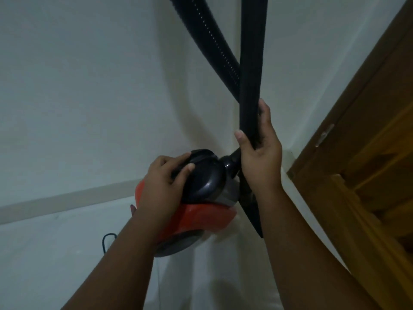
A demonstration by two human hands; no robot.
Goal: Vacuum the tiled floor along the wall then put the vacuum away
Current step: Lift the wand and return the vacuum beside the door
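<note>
A red and black canister vacuum [201, 211] sits on the white tiled floor [55, 253] in the corner by the wall. My left hand [163, 182] grips the black handle on top of the vacuum [199, 162]. My right hand [259, 151] holds the smooth black tube [250, 86], which rises out of the top of the frame. The ribbed black hose [212, 41] crosses behind that tube and runs down to the vacuum's front socket. The tube's lower end reaches the floor beside the vacuum.
A pale wall [78, 86] with a beige skirting strip [67, 198] runs behind the vacuum. A brown wooden door and frame [357, 142] stand at the right. A loop of black power cord [107, 240] lies on the floor to the left.
</note>
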